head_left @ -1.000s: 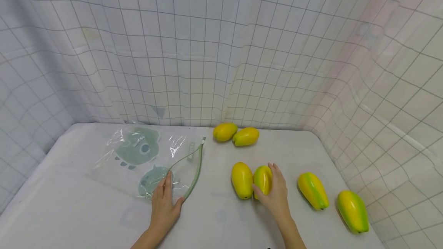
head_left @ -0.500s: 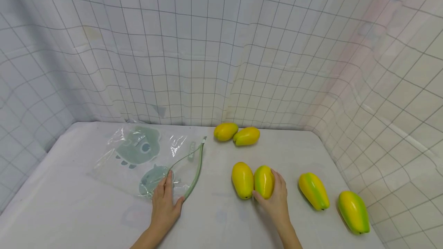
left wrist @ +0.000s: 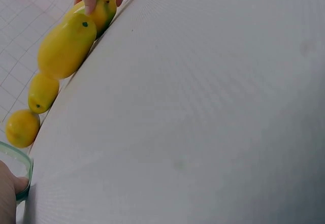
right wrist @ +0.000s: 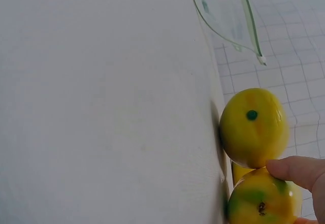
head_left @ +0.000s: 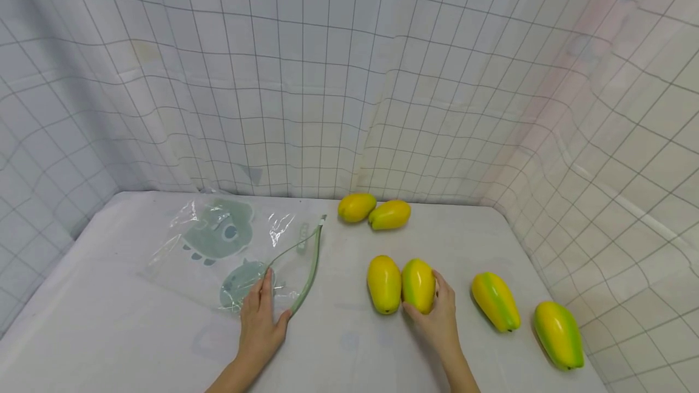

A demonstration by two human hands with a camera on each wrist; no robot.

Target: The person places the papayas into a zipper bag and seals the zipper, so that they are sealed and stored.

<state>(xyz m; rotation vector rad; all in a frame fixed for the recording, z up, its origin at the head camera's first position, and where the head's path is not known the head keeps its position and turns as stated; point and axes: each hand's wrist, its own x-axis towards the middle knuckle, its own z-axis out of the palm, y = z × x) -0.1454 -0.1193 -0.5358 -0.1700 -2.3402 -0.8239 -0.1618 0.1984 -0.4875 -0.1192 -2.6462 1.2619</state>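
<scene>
Here, in the near part of the white table, the left hand rests with extended fingers on the near-right corner of a clear green-rimmed bag, and the right hand grasps the central fruit between thumb and fingers. Just left of that fruit lies a yellow fruit; well to the right lie an inner striped fruit and an outer striped fruit. Farther off, two far fruits lie side by side before a gridded curtain.
</scene>
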